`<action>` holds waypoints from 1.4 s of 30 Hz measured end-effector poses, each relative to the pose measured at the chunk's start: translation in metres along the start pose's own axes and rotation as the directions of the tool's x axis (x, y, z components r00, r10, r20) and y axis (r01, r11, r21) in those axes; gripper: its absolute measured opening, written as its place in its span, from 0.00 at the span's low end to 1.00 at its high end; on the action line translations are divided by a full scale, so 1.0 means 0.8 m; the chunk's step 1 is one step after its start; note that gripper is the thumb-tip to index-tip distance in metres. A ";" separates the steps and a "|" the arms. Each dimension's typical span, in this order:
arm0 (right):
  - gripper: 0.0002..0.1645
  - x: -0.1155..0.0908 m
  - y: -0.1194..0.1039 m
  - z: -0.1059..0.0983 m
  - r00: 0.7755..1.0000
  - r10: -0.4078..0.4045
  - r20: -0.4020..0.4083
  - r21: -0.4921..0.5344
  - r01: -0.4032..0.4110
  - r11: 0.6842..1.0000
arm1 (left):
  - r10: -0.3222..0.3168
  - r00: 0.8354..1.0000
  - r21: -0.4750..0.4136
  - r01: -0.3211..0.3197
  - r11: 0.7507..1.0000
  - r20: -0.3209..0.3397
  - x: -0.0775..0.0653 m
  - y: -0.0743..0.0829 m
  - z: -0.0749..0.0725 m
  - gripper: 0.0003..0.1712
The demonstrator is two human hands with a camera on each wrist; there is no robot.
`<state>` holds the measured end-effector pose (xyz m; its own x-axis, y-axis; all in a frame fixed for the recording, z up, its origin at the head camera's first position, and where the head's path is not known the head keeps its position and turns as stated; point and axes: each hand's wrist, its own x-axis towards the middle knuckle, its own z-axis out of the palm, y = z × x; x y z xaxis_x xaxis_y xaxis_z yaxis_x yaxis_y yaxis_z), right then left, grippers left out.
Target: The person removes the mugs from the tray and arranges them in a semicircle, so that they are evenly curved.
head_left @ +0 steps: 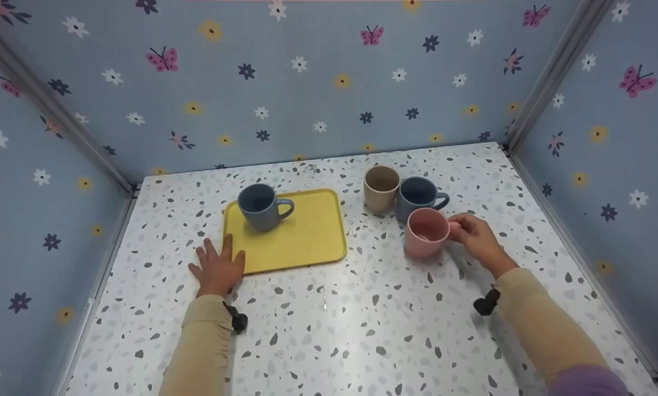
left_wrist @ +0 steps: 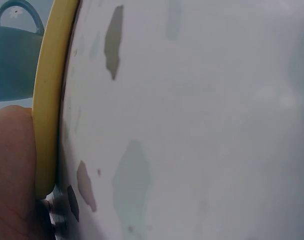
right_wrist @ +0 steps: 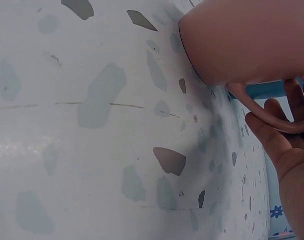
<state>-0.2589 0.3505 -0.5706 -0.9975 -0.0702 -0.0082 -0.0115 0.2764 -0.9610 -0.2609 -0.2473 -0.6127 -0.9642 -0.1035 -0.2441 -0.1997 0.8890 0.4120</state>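
Observation:
My right hand [head_left: 478, 242] grips the handle of a pink mug [head_left: 423, 242], with fingers curled through and round it. In the right wrist view the pink mug [right_wrist: 252, 40] shows its side and the handle between thumb and fingers. Spread flat, my left hand [head_left: 219, 268] rests at the lower left corner of a yellow tray [head_left: 301, 236], its thumb and index finger touching the rim. On the tray's upper left part stands a blue-grey mug [head_left: 259, 208], handle to the right. The left wrist view shows the tray's edge [left_wrist: 49, 95] beside the hand.
Right behind the pink mug stands a second blue-grey mug [head_left: 417, 197], its handle to the right. A beige cup [head_left: 381, 190] stands at its left. The speckled white table [head_left: 329, 330] is enclosed by flowered blue walls [head_left: 307, 99] at the back and sides.

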 end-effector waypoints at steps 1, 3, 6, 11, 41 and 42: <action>0.16 0.000 0.000 0.000 1.000 0.002 -0.001 -0.001 -0.002 1.000 | 0.002 1.000 -0.001 -0.002 1.000 -0.002 0.000 0.000 -0.001 0.41; 0.16 0.000 0.001 -0.001 1.000 0.010 -0.007 0.000 -0.010 1.000 | 0.004 1.000 -0.001 -0.004 1.000 -0.004 -0.001 0.001 -0.002 0.41; 0.16 0.000 0.000 -0.002 1.000 0.026 -0.017 -0.013 -0.026 1.000 | 0.003 1.000 -0.006 -0.003 1.000 -0.003 0.000 0.002 -0.002 0.41; 0.16 0.001 -0.003 -0.003 0.998 0.052 -0.025 -0.024 -0.052 0.998 | -0.004 1.000 -0.007 0.004 1.000 0.008 0.004 0.001 0.000 0.41; 0.20 0.067 -0.113 0.022 0.996 -0.042 -0.081 0.064 0.048 0.997 | -0.001 1.000 -0.004 0.001 1.000 0.011 -0.002 0.004 -0.003 0.41; 0.19 0.072 -0.118 0.027 0.995 -0.051 -0.083 0.070 0.057 0.996 | 0.001 1.000 -0.003 -0.001 1.000 0.011 -0.002 0.004 -0.003 0.41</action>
<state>-0.3134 0.2994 -0.4860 -0.9980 -0.0047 0.0634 -0.0630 0.2042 -0.9769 -0.2604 -0.2453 -0.6087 -0.9625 -0.0979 -0.2530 -0.1994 0.8876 0.4152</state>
